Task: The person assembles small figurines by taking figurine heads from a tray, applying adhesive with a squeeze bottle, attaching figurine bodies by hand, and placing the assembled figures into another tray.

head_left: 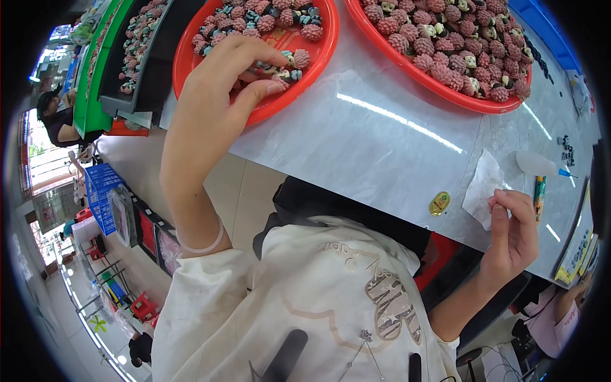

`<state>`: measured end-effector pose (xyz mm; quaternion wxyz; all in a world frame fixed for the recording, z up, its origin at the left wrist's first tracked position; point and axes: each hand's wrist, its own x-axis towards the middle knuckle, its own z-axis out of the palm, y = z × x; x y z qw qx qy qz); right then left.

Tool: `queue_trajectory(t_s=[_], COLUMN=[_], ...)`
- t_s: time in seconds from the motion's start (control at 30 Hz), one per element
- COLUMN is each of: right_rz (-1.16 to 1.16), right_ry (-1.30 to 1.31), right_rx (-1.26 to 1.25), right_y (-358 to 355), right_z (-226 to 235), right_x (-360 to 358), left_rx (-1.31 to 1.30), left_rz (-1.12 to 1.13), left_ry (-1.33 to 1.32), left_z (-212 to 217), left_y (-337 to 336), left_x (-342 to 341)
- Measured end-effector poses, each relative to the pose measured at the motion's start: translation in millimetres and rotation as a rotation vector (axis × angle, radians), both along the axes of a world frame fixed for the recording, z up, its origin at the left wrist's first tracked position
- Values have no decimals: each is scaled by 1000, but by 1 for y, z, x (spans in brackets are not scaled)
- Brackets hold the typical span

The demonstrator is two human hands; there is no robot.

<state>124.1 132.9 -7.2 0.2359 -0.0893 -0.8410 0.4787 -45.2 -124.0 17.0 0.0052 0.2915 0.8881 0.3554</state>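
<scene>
My left hand [219,83] reaches into a red round tray [321,54] on the white table. Its fingertips and thumb curl around small pink spiky and grey pieces [289,60] at the tray's near side; whether one is gripped is unclear. My right hand [512,232] hovers at the table's right part with thumb and fingertips pinched together, right beside the edge of a crumpled white tissue [482,188]. Anything tiny between those fingertips is not visible.
A second red tray [407,63] piled with pink spiky pieces stands farther right. A small clear squeeze bottle with a blue tip [538,164], a gold round sticker [439,203] and a pen-like stick [540,194] lie near the tissue. Dark trays of pieces [137,44] sit at left. Another person's arm [566,305] shows at lower right.
</scene>
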Motion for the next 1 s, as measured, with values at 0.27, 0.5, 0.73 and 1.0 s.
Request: queue_trajectory(t_s=[0.27, 0.5, 0.73, 1.0], right_rz=[-7, -15, -25, -30], right_ry=[-11, -19, -30, -25], right_rx=[10, -11, -13, -19], right_y=[2, 4, 5, 4], right_z=[0, -1, -1, -1], right_x=[4, 8, 7, 6], left_rx=[-228, -232, -91, -117], left_rz=[33, -62, -51, -122], left_ry=[77, -8, -20, -42], left_z=[5, 8, 8, 11], left_y=[0, -4, -2, -4], left_x=[4, -8, -10, -15])
